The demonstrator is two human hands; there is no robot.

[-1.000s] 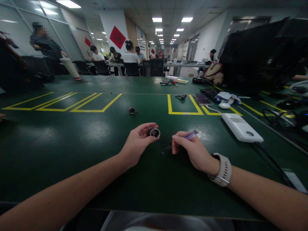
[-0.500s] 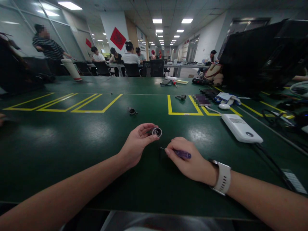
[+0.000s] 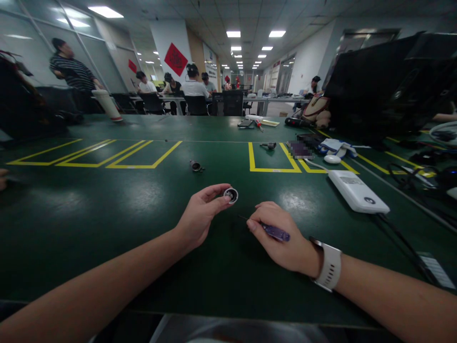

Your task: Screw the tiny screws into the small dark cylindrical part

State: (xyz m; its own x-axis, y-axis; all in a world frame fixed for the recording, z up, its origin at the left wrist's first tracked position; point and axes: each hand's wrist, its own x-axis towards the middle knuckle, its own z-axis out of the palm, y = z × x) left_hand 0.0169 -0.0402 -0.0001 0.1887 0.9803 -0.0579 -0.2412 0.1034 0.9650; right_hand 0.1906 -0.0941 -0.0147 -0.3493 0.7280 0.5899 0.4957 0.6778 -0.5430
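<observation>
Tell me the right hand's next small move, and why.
Probably raise the screwdriver tip toward the metal part's opening. The left hand holds that part with its opening facing the camera, while the right hand grips the screwdriver, its thin shaft pointing left, below the part and apart from it.

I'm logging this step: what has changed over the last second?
The right hand, still holding the screwdriver, has come a little nearer the camera, the screwdriver's rear end swinging the same way. The small ring seen on the table can't be made out now. The left hand still holds the metal cup; the metal part beyond stays put.
</observation>
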